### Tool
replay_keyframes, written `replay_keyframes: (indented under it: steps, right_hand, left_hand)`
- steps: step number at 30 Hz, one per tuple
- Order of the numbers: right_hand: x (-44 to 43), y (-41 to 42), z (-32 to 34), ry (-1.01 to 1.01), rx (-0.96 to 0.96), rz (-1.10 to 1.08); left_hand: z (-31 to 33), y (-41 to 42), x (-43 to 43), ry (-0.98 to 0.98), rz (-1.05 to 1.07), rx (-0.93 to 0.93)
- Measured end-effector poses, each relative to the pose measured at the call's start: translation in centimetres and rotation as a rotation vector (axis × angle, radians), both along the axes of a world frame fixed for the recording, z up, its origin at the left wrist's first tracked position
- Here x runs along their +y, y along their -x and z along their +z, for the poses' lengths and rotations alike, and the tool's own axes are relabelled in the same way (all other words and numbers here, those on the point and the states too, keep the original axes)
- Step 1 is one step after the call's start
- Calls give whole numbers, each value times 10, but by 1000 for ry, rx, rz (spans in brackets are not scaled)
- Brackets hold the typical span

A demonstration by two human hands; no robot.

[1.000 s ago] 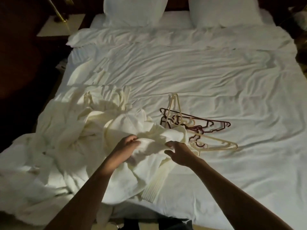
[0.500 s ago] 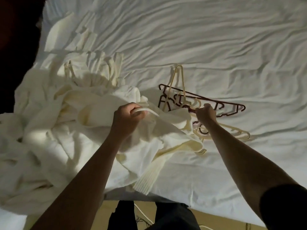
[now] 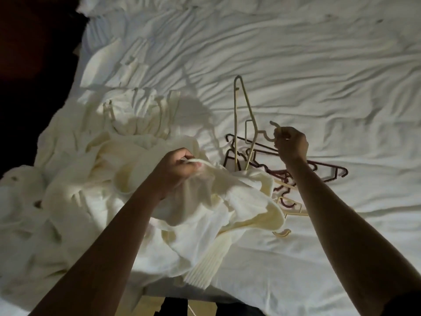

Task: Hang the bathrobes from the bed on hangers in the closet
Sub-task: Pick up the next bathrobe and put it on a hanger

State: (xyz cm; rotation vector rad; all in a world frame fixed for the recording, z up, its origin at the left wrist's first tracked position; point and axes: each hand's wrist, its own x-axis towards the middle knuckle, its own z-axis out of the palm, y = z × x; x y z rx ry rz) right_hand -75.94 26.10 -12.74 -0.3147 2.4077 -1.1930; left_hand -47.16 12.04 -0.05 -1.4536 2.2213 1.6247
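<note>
A cream bathrobe (image 3: 227, 201) lies bunched on the near side of the bed, with more cream robe fabric (image 3: 57, 201) heaped to its left. My left hand (image 3: 177, 169) grips a fold of the bathrobe and holds it a little above the heap. My right hand (image 3: 290, 144) pinches the hook of a cream hanger (image 3: 247, 115), whose frame stands tilted up off the bed. Dark red hangers (image 3: 325, 174) and another cream hanger (image 3: 293, 208) lie tangled on the sheet beneath it, partly under the robe's edge.
The bed (image 3: 319, 65) with its rumpled white sheet fills most of the view. Dark floor (image 3: 27, 65) lies along the bed's left side. The bed's near edge runs along the bottom, with my dark-clothed legs (image 3: 182, 309) below it.
My right hand left the robe, reached into the hanger pile and lifted a cream hanger by its hook. My left hand closed on the robe fold. The view dropped closer to the bed.
</note>
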Motion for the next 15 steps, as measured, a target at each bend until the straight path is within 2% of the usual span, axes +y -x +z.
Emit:
replay_keyframes:
  steps: [5, 9, 12, 15]
  right_hand:
    - [4, 7, 102, 288, 188, -33]
    - [26, 3, 182, 563, 120, -15]
    - [48, -20, 235, 647, 70, 81]
    - [67, -61, 271, 606, 109, 207]
  left_hand:
    - [31, -4, -7, -105, -36, -125]
    - [68, -9, -12, -565, 77, 113]
    - [102, -5, -18, -629, 141, 304]
    - [135, 1, -17, -547, 233, 498]
